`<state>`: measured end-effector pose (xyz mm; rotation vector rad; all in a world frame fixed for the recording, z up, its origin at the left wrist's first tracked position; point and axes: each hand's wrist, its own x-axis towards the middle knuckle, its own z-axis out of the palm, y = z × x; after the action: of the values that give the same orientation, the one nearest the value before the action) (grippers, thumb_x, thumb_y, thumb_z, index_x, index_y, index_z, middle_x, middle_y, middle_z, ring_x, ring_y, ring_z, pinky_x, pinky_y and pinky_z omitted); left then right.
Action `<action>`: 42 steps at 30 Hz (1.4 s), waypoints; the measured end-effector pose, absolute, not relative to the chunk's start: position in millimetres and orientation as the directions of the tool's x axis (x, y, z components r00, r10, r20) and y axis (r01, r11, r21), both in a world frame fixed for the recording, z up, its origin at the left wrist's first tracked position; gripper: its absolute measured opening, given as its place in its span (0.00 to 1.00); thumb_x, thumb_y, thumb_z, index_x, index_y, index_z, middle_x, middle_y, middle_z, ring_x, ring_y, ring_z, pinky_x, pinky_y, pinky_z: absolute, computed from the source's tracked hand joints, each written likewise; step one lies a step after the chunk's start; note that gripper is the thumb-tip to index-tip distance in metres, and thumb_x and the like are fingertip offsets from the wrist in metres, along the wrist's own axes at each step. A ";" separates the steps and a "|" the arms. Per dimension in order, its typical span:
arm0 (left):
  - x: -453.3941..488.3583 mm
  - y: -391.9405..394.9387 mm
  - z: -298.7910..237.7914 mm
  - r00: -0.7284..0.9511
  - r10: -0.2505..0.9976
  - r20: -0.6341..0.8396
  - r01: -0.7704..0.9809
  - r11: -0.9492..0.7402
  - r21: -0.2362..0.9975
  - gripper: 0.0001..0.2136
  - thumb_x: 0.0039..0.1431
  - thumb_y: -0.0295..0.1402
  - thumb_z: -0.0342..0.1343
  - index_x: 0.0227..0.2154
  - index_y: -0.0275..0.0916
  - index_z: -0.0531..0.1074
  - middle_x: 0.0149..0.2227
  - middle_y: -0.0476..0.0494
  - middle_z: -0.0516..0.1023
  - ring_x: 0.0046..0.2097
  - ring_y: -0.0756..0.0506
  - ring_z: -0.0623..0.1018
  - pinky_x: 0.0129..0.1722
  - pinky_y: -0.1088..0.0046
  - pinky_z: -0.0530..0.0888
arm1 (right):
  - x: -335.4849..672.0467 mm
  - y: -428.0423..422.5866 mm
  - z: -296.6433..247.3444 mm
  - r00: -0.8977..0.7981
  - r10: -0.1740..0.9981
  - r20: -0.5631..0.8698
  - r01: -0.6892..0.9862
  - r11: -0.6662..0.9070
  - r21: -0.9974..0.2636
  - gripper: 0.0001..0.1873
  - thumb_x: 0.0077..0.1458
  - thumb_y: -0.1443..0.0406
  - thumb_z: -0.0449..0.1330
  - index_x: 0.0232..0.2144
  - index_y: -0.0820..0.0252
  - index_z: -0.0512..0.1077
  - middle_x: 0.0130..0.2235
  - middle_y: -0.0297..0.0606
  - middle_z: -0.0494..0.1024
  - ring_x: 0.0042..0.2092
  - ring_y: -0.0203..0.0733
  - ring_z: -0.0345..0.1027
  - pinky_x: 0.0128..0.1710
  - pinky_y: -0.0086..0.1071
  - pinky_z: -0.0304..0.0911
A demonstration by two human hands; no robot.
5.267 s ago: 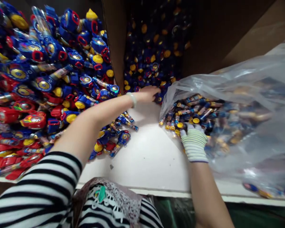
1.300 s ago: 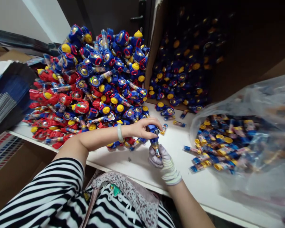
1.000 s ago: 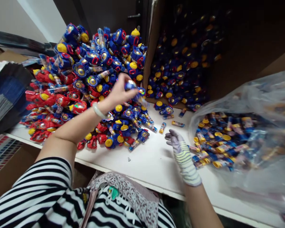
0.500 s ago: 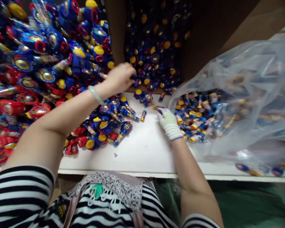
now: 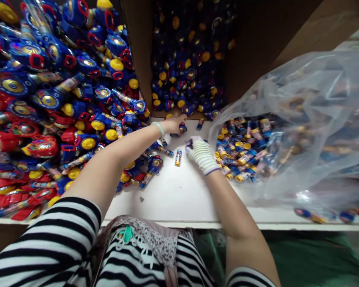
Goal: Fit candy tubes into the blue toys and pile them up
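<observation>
My bare left hand (image 5: 174, 122), with a pale bangle at the wrist, closes its fingers on a small blue toy (image 5: 182, 128) by the lower edge of the cardboard box. Beside it, my right hand (image 5: 201, 153) wears a striped knit glove. Its fingers are curled together, and what they pinch is hidden. Between the hands and the table's front edge, a small tube (image 5: 178, 158) with a yellow end lies alone on the white tabletop. Another tube (image 5: 200, 124) lies beyond the right hand. A blue toy with a tube attached (image 5: 151, 170) rests below my left forearm.
Blue toys (image 5: 101, 93) and red toys (image 5: 43, 143) are heaped at left. A cardboard box (image 5: 251, 52) holding more blue toys stands ahead. At right, a clear plastic bag (image 5: 290, 91) spills many small tubes (image 5: 242, 149). A small grey bit (image 5: 141, 199) lies near the front.
My left hand has come down and right from the box's left edge onto the blue toy. My right hand has shifted slightly left, its fingers curled in. The view has turned slightly.
</observation>
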<state>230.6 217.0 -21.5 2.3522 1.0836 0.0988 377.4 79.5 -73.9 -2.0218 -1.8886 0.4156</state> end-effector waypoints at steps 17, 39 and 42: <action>153.0 100.4 18.1 0.453 0.889 -0.062 -0.025 0.082 0.996 0.19 0.53 0.35 0.60 0.47 0.41 0.65 0.42 0.45 0.72 0.36 0.49 0.76 0.30 0.75 0.78 | 323.0 9.9 -31.4 0.064 0.968 0.243 0.771 0.107 -0.628 0.25 0.62 0.52 0.49 0.50 0.64 0.71 0.47 0.51 0.78 0.47 0.51 0.72 0.47 0.40 0.65; 112.7 79.5 29.5 0.699 0.649 0.299 -0.040 -0.382 0.923 0.22 0.51 0.40 0.65 0.47 0.38 0.69 0.47 0.40 0.73 0.49 0.41 0.75 0.52 0.66 0.73 | 279.3 -18.2 -28.1 -0.277 0.941 -0.196 -0.078 -0.226 -0.971 0.37 0.56 0.34 0.36 0.26 0.55 0.66 0.16 0.26 0.59 0.14 0.32 0.41 0.14 0.29 0.46; 109.8 83.2 30.4 0.590 0.784 0.195 0.081 -0.297 0.951 0.22 0.54 0.41 0.63 0.49 0.38 0.67 0.45 0.41 0.74 0.44 0.43 0.77 0.47 0.65 0.76 | 279.7 -12.0 -19.7 -0.046 0.991 -0.127 0.092 -0.123 -0.988 0.30 0.53 0.36 0.49 0.28 0.55 0.65 0.21 0.31 0.65 0.20 0.34 0.54 0.20 0.29 0.52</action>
<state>109.8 83.2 30.4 1.7530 0.7127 0.8234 279.7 -12.0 -19.7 -1.3437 -1.2522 1.2975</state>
